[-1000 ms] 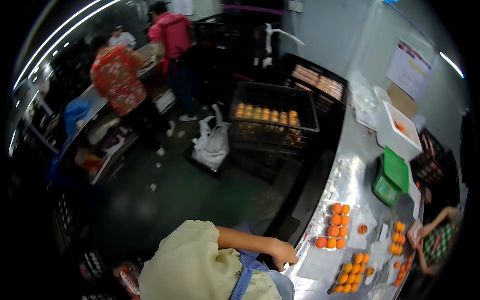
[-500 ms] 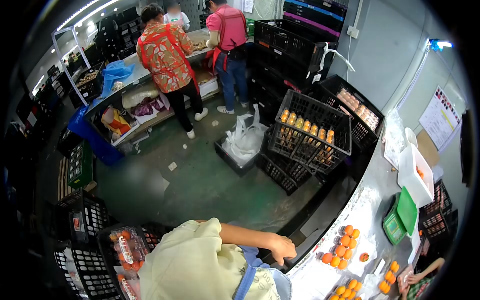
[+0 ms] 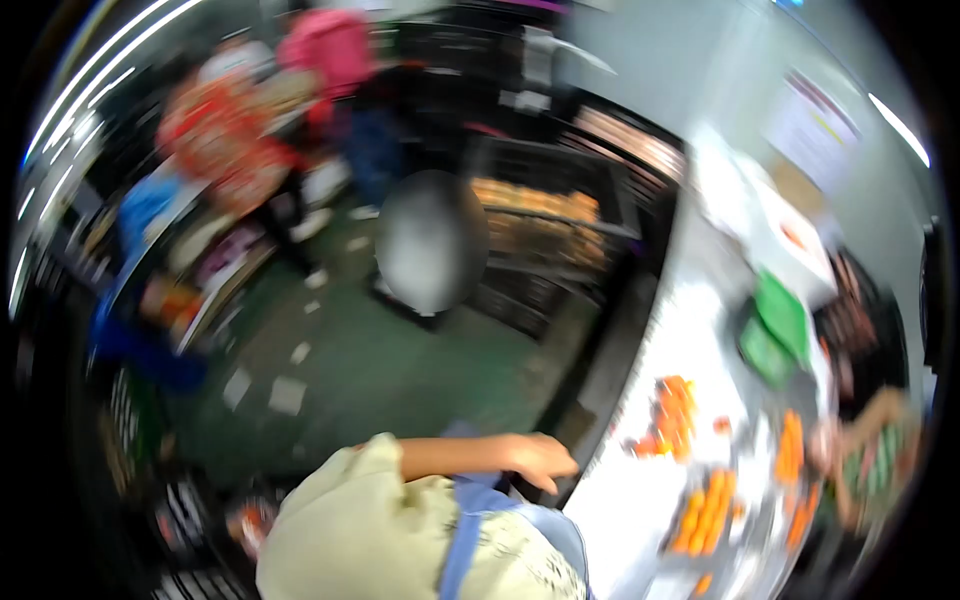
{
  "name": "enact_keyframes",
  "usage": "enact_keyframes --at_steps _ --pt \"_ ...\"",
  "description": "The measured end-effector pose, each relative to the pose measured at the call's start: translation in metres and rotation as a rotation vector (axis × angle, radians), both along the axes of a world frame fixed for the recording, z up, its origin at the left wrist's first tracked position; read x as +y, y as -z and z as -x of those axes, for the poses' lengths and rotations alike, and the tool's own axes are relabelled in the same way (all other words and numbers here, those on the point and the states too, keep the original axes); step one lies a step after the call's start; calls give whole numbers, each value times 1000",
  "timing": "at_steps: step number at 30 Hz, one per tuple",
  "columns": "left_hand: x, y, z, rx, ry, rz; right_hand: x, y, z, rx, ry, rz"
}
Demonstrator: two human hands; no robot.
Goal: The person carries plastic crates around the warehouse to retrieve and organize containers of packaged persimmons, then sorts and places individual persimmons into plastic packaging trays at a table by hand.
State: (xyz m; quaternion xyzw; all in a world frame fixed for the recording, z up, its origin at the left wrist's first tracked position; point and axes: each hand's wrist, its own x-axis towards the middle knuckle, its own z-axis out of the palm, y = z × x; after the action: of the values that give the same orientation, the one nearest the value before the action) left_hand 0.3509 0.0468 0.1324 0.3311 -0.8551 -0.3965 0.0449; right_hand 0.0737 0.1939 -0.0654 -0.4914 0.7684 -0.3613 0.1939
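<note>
My left hand [image 3: 545, 459] hangs at the end of a bare forearm, near the edge of the metal table [image 3: 625, 505]. Its fingers look bent and are smeared by motion; nothing shows in them. My right hand is out of view. On the table beyond it lie rows of round orange fruits [image 3: 675, 415], with more orange rows [image 3: 708, 512] nearer the bottom. A single reddish fruit [image 3: 722, 425] sits apart. My pale yellow sleeve [image 3: 350, 510] and blue apron strap [image 3: 462, 535] fill the bottom.
Farther along the table are a green scale-like box [image 3: 775, 335] and a white foam box [image 3: 790, 240]. A co-worker's arm [image 3: 868, 432] reaches in at right. Stacked black crates [image 3: 520, 300] stand beyond the table. Two people, one in a red-patterned top [image 3: 225, 140], are at the back bench.
My view has swung right and blurred, so the background has shifted left and the table takes up more of the picture. My left hand appears slightly higher and farther left.
</note>
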Motion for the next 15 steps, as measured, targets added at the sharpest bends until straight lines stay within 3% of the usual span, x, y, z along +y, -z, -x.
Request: enact_keyframes --at_steps 2,4,6,10,12,14,15 --pt "2 -8 -2 -15 -30 -70 43 23 -6 -24 121 -26" --pt "-2 -12 0 -88 -6 -86 32 -9 -22 -221 160 24" --pt "-2 -7 6 -74 22 -93 31 -11 -29 -242 211 103" --pt "-10 0 20 -89 137 -67 23 -47 -38 -98 215 101" --pt "-12 -4 32 -117 156 -154 26 -53 -38 -56 244 11" --pt "-30 -24 29 -10 64 -463 26 -60 -39 -84 261 -21" --pt "-74 -23 -16 84 -58 -544 23 -66 -42 -96 266 13"
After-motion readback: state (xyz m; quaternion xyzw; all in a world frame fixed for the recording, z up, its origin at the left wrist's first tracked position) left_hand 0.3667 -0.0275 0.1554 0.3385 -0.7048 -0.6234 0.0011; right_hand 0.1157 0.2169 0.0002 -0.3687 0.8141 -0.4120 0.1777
